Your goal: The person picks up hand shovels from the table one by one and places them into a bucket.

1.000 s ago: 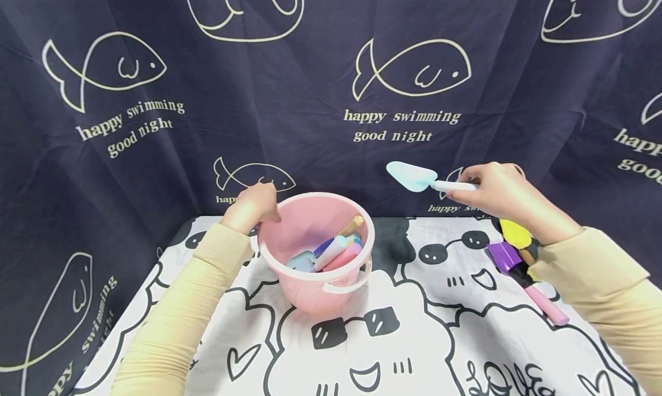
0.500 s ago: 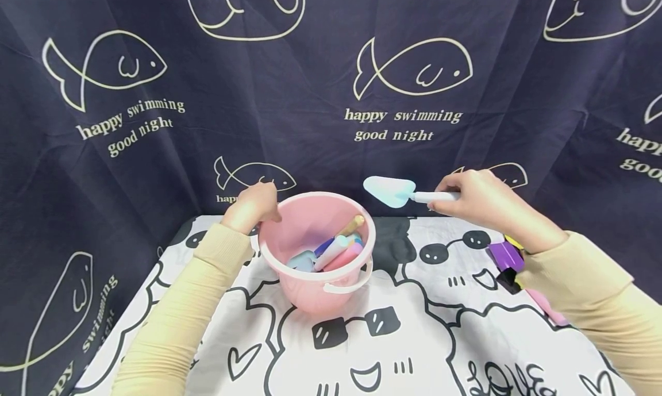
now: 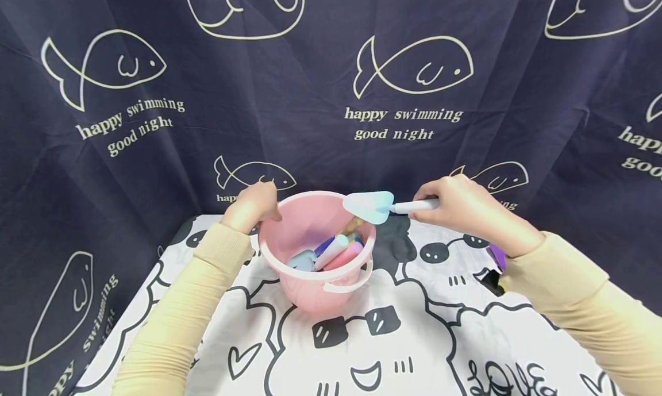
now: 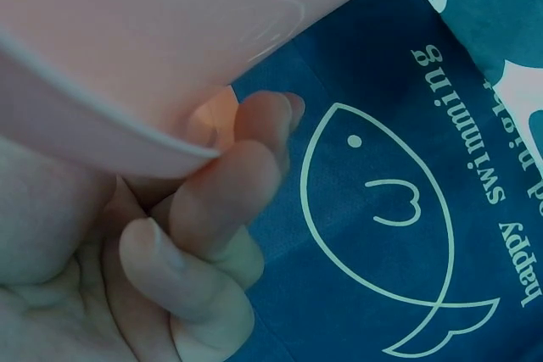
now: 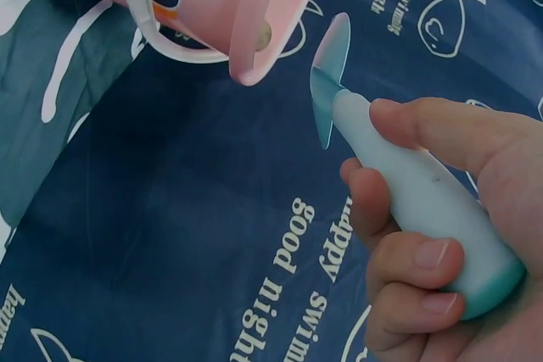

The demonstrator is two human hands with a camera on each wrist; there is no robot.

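Note:
A pink bucket (image 3: 318, 295) stands on the table, tilted a little, with several toy tools inside. Its far-left rim is gripped by my left hand (image 3: 254, 205); in the left wrist view the fingers (image 4: 229, 184) curl at the bucket's rim (image 4: 110, 133). My right hand (image 3: 460, 206) holds a light blue trowel (image 3: 369, 205) by its pale handle (image 5: 407, 188), fingers and thumb wrapped round it. The trowel's blade overlaps the bucket's right rim in the head view. Inside the bucket lie a light blue shovel head (image 3: 302, 261) and a pink-red piece (image 3: 343, 257).
A white handle (image 3: 351, 284) hangs at the bucket's front right. Partly behind the right forearm, a purple piece (image 3: 497, 257) lies on the black-and-white patterned cloth (image 3: 403, 338). A dark blue fish-print curtain (image 3: 289, 114) rises right behind the table.
My right hand has carried the trowel left and down, from beside the curtain to the bucket's right rim. The left hand and bucket stay put. The right sleeve now covers most of the tools at right.

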